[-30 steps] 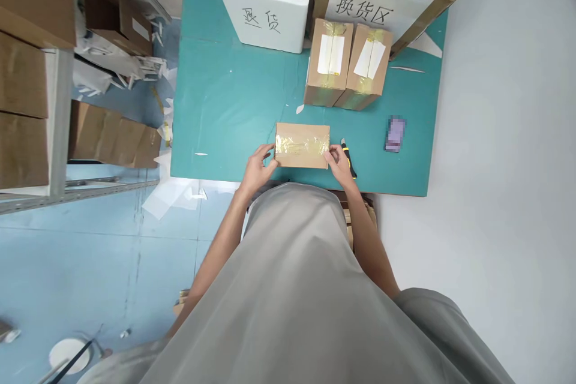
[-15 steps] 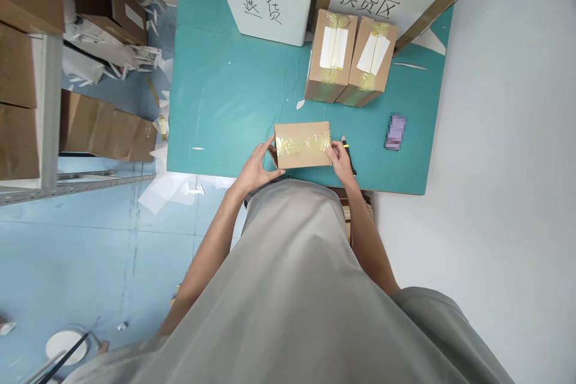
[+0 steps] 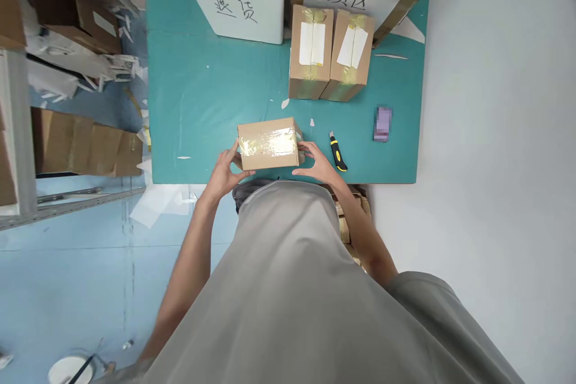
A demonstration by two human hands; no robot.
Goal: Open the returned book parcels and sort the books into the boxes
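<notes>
Left hand (image 3: 224,173): half-spread at left end of box (image 3: 269,143); I can't tell if gripping.
Right hand (image 3: 315,163): thumb and fingers apart, at right end.
Box: table (image 3: 216,93), near side.
Knife (image 3: 337,153): farther right.

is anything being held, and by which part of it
The taped cardboard box, seemingly, by its ends: left hand at the left end, right hand at the right. Whether either grips firmly cannot be told.

The green table (image 3: 202,96) is viewed steeply from above by the head-worn camera, faced forward and down, with the grey shirt (image 3: 288,288) seen nearest.
</notes>
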